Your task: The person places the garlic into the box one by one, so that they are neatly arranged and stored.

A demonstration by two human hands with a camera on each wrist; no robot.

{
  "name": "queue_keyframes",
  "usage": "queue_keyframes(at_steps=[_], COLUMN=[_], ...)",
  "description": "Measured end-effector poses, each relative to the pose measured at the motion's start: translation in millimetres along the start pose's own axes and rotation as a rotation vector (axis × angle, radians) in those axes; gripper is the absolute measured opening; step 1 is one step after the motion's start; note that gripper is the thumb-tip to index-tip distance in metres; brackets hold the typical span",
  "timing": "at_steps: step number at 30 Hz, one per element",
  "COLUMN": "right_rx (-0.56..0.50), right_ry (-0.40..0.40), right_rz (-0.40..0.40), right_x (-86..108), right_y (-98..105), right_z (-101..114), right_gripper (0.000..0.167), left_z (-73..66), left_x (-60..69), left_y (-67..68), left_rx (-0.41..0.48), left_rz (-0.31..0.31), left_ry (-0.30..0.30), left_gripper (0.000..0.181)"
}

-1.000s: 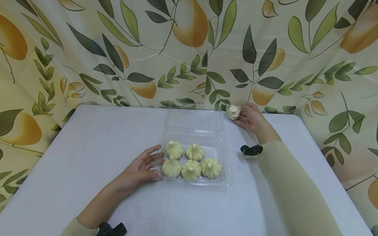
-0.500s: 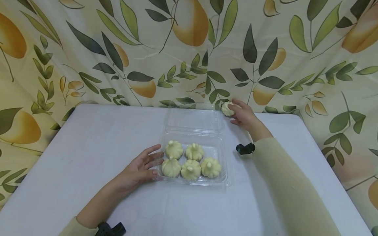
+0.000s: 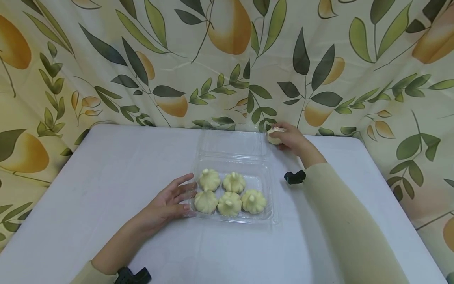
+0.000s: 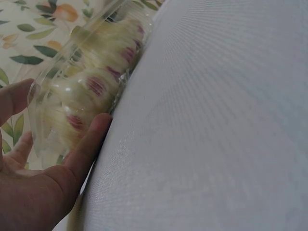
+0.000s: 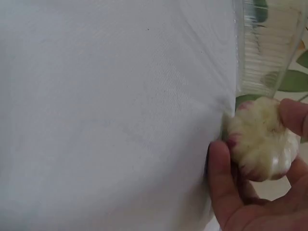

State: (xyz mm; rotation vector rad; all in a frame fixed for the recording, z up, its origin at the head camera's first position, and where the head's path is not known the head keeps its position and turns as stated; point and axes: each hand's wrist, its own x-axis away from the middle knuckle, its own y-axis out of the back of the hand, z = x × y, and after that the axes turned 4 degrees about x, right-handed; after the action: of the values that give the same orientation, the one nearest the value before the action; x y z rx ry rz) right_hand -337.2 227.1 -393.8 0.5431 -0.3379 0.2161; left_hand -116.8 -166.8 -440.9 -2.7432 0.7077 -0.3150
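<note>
A clear plastic clamshell box [image 3: 270, 201] stands with its lid [image 3: 232, 144] folded back. Several pale garlic bulbs [image 3: 229, 204] sit inside in two rows, stems up; the left wrist view shows purple-red patches on the bulbs [image 4: 96, 86]. Along the box's left side rests my left hand [image 3: 168, 201], its fingers spread and the thumb at the near left corner. Beyond the box, right of the lid, my right hand [image 3: 294, 140] holds another garlic bulb [image 3: 274, 136]. In the right wrist view that bulb [image 5: 262, 142] lies between thumb and fingers.
A white cloth covers the table [image 3: 117, 165]. Behind it hangs a curtain [image 3: 213, 79] printed with leaves and orange fruit. The right part of the box's back row, beside two bulbs, shows bare clear plastic.
My right hand has moved slightly left toward the lid, turning the garlic bulb so that its purple-marked side no longer faces the head camera. My left hand and the box have stayed put.
</note>
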Motion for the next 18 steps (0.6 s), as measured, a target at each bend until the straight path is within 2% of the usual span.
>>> queue_keyframes(at_steps=[5,9,13,18], right_rx=[-0.349,-0.575,-0.700,-0.744], right_ry=[-0.051,-0.042,-0.002,0.039], right_rz=[0.063,0.104,0.143,0.160], right_x=[9.5,19.6,31.2,50.3], right_y=[10,16,19,18], right_z=[-8,-17,-24,-27], right_gripper=[0.060,0.062,0.059,0.051], left_z=[-0.2,-0.4,-0.4,-0.2], left_x=[-0.1,0.2,1.1,1.2], left_y=[-0.4,-0.6,-0.5,0.2], left_rx=[0.005,0.009,0.007,-0.004], left_rz=[0.011,0.016,0.018,0.010], left_ry=[-0.007,-0.010,-0.010,-0.002], left_gripper=[0.083,0.084,0.085,0.084])
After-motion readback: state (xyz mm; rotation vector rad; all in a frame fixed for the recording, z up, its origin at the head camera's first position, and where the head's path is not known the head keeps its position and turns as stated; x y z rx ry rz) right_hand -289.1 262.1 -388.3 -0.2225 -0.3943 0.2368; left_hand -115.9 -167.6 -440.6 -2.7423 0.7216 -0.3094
